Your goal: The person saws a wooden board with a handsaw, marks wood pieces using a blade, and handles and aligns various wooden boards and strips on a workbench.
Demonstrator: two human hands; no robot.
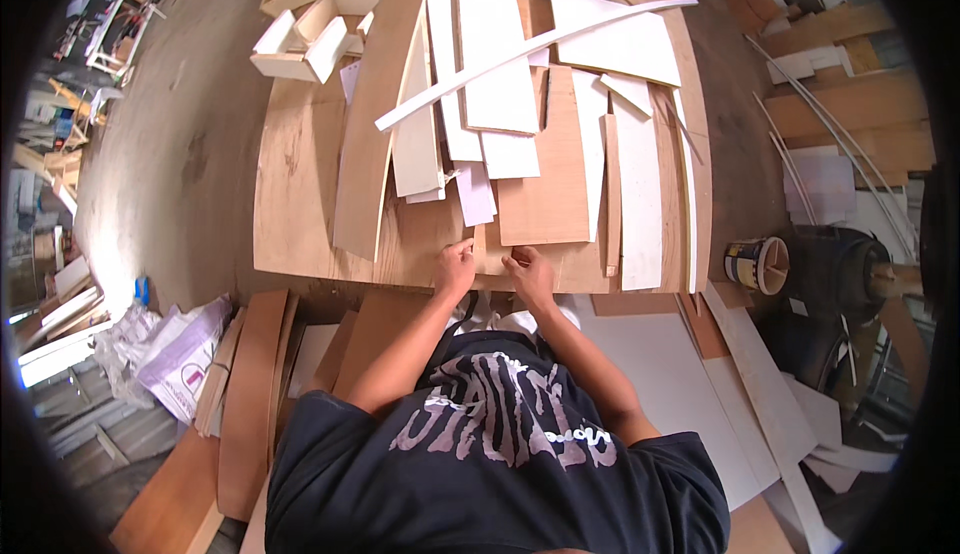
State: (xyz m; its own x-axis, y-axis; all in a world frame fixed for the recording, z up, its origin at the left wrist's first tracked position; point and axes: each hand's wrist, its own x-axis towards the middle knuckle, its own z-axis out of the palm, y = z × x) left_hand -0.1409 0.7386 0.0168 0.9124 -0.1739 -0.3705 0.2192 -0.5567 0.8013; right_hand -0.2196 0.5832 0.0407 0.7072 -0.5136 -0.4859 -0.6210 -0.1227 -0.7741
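Note:
My left hand (456,267) is closed at the near edge of a wooden tabletop (290,169), its fingertips pinched beside a narrow strip of pale wood (480,246). On the strip's other side, my right hand (530,274) is also closed, thumb and fingers drawn together. Whatever either hand pinches is too small or hidden to name. Just beyond the right fingers lies a brown wooden board (548,169). A pale lilac piece (475,194) sticks out from the pile above the left hand.
White boards (495,59) and a long brown plank (385,124) overlap on the table, crossed by a thin white strip (530,49). An open wooden box frame (315,39) stands far left. A bucket (757,264) sits to the right; leaning panels (650,374) flank me.

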